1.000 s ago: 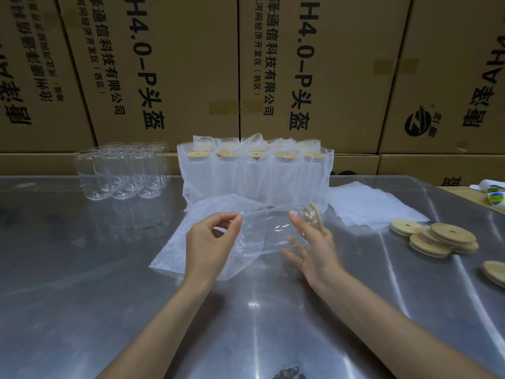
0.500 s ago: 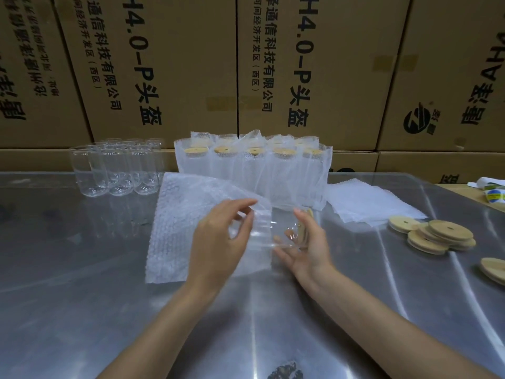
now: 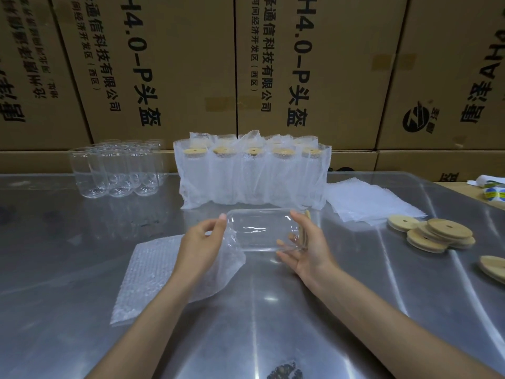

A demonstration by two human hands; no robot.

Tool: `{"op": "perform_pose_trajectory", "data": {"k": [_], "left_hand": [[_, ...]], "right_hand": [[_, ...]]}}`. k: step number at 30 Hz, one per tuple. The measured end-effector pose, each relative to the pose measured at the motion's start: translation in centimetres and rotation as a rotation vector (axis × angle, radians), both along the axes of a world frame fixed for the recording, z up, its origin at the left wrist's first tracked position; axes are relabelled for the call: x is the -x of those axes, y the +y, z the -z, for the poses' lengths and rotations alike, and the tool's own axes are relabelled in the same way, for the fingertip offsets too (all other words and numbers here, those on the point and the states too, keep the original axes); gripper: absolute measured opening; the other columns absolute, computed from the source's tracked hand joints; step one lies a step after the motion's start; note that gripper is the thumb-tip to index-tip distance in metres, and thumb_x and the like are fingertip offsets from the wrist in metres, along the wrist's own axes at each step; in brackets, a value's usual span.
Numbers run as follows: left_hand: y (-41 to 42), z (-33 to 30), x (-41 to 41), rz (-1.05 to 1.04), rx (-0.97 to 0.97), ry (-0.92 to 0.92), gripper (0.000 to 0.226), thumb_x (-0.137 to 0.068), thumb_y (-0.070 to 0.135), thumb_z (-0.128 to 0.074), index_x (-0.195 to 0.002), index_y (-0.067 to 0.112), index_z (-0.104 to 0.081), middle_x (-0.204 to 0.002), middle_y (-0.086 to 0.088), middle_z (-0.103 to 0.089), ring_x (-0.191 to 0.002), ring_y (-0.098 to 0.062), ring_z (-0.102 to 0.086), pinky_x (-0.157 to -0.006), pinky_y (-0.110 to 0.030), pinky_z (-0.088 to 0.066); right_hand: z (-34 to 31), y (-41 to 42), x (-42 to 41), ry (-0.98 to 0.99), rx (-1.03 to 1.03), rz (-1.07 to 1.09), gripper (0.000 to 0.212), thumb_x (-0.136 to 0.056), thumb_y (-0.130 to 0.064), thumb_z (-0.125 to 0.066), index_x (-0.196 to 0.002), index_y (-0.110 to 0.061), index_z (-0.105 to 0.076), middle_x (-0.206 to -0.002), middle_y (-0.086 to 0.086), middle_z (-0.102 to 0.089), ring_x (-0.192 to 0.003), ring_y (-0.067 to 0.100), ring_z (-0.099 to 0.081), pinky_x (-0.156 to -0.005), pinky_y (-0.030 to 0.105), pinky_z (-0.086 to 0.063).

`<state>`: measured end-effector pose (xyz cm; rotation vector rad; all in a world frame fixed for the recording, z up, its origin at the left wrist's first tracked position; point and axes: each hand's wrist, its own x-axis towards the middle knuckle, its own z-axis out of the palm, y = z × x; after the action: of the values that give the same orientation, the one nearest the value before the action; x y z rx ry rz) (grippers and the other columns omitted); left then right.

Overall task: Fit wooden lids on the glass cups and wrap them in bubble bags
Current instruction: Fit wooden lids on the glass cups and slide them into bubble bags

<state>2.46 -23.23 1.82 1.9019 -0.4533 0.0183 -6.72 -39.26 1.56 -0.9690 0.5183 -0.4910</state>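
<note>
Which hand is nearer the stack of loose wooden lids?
Right. The right hand holds the cup's lidded end, left of the stack of loose wooden lids; the left hand is farther left.

Lid (image 3: pixel 495 269) (cut off); back cups (image 3: pixel 131 143) blurred

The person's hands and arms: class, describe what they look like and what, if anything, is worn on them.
Both forearms are bare as far as the frame shows: no sleeves in view. The left hand and right hand wear no gloves, and no rings, watch or wristbands are visible. The fingernails look short and plain.
</note>
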Motion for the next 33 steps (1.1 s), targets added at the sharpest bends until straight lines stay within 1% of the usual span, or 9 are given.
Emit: {"op": "perform_pose_trajectory", "data": {"k": [2, 4, 7, 10, 17, 21, 25, 30, 33], "left_hand": [[-0.4, 0.1, 0.3, 0.050, 0.066, 0.018, 0.022, -0.098, 0.043, -0.047, -0.090, 0.036, -0.066, -0.095, 0.016, -0.068, -0.096, -0.009, -0.063, -0.076, -0.018, -0.043], [-0.7, 0.2, 0.6, 0.080, 0.181, 0.048, 0.025, -0.098, 0.036, -0.050, -0.115, 0.027, -0.064, -0.114, 0.012, -0.065, -0.109, -0.009, -0.059, -0.088, -0.020, -0.040], [-0.9, -0.1, 1.0, 0.099, 0.281, 0.043, 0.042, -0.096, 0.028, -0.056, -0.137, 0.022, -0.051, -0.122, 0.017, -0.056, -0.097, 0.014, -0.055, -0.084, -0.010, -0.038], [-0.8, -0.2, 1.1, 0.114, 0.435, 0.036, 0.044, -0.093, 0.011, -0.061, -0.134, 0.024, -0.051, -0.122, 0.016, -0.058, -0.090, 0.022, -0.056, -0.070, 0.000, -0.043], [-0.9, -1.0, 2.3, 0.095, 0.496, -0.166, 0.056, -0.091, -0.014, -0.046, -0.119, 0.034, -0.056, -0.121, 0.018, -0.060, -0.101, 0.004, -0.065, -0.063, -0.007, -0.048], [-1.8, -1.2, 4.1, 0.237, 0.500, -0.233, 0.055, -0.090, -0.012, -0.050, -0.115, 0.037, -0.058, -0.117, 0.021, -0.063, -0.103, 0.000, -0.065, -0.073, -0.010, -0.050], [-2.1, -1.9, 5.2, 0.364, 0.468, -0.287, 0.041, -0.092, 0.003, -0.058, -0.116, 0.036, -0.056, -0.120, 0.020, -0.062, -0.109, -0.004, -0.064, -0.086, -0.016, -0.050], [0.4, -3.1, 2.3, -0.076, 0.187, -0.830, 0.036, -0.093, -0.001, -0.053, -0.126, 0.012, -0.054, -0.123, 0.002, -0.055, -0.113, -0.006, -0.051, -0.098, -0.012, -0.037], [2.6, -2.8, -1.2, -0.343, 0.011, -0.499, 0.048, -0.093, 0.029, -0.061, -0.135, 0.012, -0.048, -0.138, -0.004, -0.049, -0.125, -0.016, -0.045, -0.101, -0.022, -0.032]], "right_hand": [[-0.1, 0.0, 0.0, -0.001, -0.006, 0.000, 0.038, -0.080, -0.039, -0.071, -0.111, -0.031, -0.051, -0.113, 0.004, -0.050, -0.101, 0.024, -0.065, -0.062, 0.031, -0.051], [-0.2, 0.1, 0.1, -0.008, -0.028, -0.005, 0.041, -0.080, -0.038, -0.071, -0.115, -0.028, -0.052, -0.103, 0.003, -0.050, -0.094, 0.022, -0.065, -0.062, 0.031, -0.051], [-0.2, 0.2, 0.1, -0.008, -0.051, -0.011, 0.051, -0.080, -0.038, -0.072, -0.125, -0.022, -0.052, -0.089, 0.000, -0.046, -0.082, 0.020, -0.061, -0.063, 0.031, -0.051], [-0.1, 0.2, 0.1, -0.002, -0.052, -0.012, 0.052, -0.079, -0.039, -0.073, -0.124, -0.023, -0.053, -0.097, 0.002, -0.047, -0.084, 0.020, -0.062, -0.063, 0.032, -0.051], [0.2, 1.1, 0.1, -0.003, 0.031, -0.067, 0.038, -0.076, -0.038, -0.076, -0.106, -0.030, -0.053, -0.103, 0.002, -0.049, -0.089, 0.020, -0.062, -0.070, 0.032, -0.053], [0.2, 1.8, 0.0, -0.023, 0.062, -0.113, 0.057, -0.075, -0.039, -0.076, -0.123, -0.017, -0.055, -0.100, 0.000, -0.056, -0.088, 0.018, -0.064, -0.069, 0.030, -0.053], [-0.2, 1.8, 0.1, -0.079, -0.020, -0.117, 0.040, -0.078, -0.037, -0.074, -0.113, -0.021, -0.063, -0.104, 0.005, -0.054, -0.070, 0.015, -0.062, -0.058, 0.028, -0.053], [-0.7, 0.8, 0.3, -0.119, -0.126, -0.027, 0.011, -0.078, -0.033, -0.073, -0.082, -0.025, -0.069, -0.079, 0.002, -0.057, -0.055, 0.017, -0.059, -0.064, 0.033, -0.051], [-0.5, 0.2, 0.4, -0.105, -0.116, -0.006, 0.016, -0.076, -0.035, -0.074, -0.085, -0.023, -0.068, -0.081, 0.003, -0.059, -0.060, 0.019, -0.062, -0.075, 0.037, -0.053]]}}
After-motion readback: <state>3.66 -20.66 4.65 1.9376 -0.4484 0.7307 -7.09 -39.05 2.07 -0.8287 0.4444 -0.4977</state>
